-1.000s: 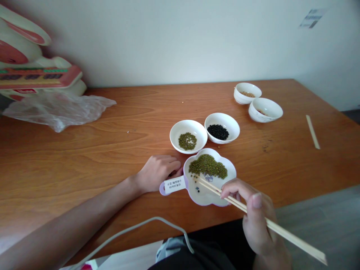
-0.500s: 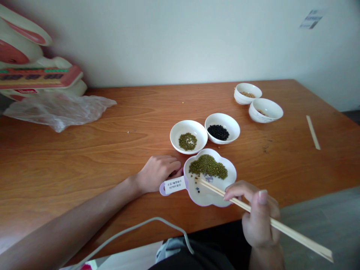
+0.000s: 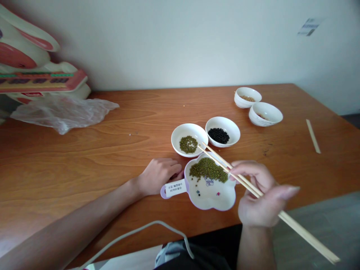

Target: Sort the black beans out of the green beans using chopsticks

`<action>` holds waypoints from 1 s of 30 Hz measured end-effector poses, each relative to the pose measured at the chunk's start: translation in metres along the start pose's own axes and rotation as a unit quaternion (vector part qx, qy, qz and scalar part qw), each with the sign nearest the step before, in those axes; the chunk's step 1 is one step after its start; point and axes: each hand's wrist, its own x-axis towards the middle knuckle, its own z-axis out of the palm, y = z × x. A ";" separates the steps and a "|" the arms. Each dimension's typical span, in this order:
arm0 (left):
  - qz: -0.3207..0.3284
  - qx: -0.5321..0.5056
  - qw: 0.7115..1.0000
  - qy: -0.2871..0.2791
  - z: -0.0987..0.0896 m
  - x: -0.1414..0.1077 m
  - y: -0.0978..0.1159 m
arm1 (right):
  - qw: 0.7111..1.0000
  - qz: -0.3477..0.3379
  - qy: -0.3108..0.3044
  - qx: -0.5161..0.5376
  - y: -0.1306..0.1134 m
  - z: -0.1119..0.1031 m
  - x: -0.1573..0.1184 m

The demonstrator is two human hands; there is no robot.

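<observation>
My right hand (image 3: 258, 191) grips a pair of wooden chopsticks (image 3: 225, 165). Their tips are spread a little apart over the right rim of a white bowl (image 3: 180, 150) holding green mung beans (image 3: 188, 145); I make out no bean between them. Below the sticks lies a white flower-shaped dish (image 3: 213, 200) with a lilac edge and a labelled handle (image 3: 176, 188). A heap of mung beans (image 3: 209, 168) fills its far side, with a few loose beans and a dark one nearer. Fingers curled, my left hand (image 3: 160, 174) rests on the table against the dish by its handle; its fingertips are hidden.
Beside the mung bean bowl stands a bowl of black beans (image 3: 232, 140). Two more white bowls (image 3: 240, 100) (image 3: 266, 119) are farther right. A pale strip (image 3: 313, 135) lies at the right, a plastic bag (image 3: 64, 112) and rabbit toy keyboard (image 3: 42, 82) at the left. A cable (image 3: 152, 223) crosses the front.
My right hand has raised the chopsticks from the near-left part of the dish to the mung bean bowl's rim, and their tips have parted. My left hand stays by the dish.
</observation>
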 end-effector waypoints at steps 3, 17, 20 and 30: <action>0.001 0.000 1.000 -0.001 0.001 -0.001 -0.001 | 0.999 0.038 0.000 -0.005 -0.005 0.002 -0.003; 0.001 0.005 1.000 0.003 -0.002 0.000 0.002 | 0.952 0.138 -0.271 -0.037 -0.022 -0.055 -0.026; 0.000 0.005 1.000 0.007 -0.002 0.000 0.002 | 0.946 0.148 -0.285 -0.047 -0.023 -0.045 -0.026; 0.001 0.009 1.000 0.010 -0.001 0.000 0.001 | 0.951 0.132 -0.270 -0.071 -0.025 -0.034 -0.023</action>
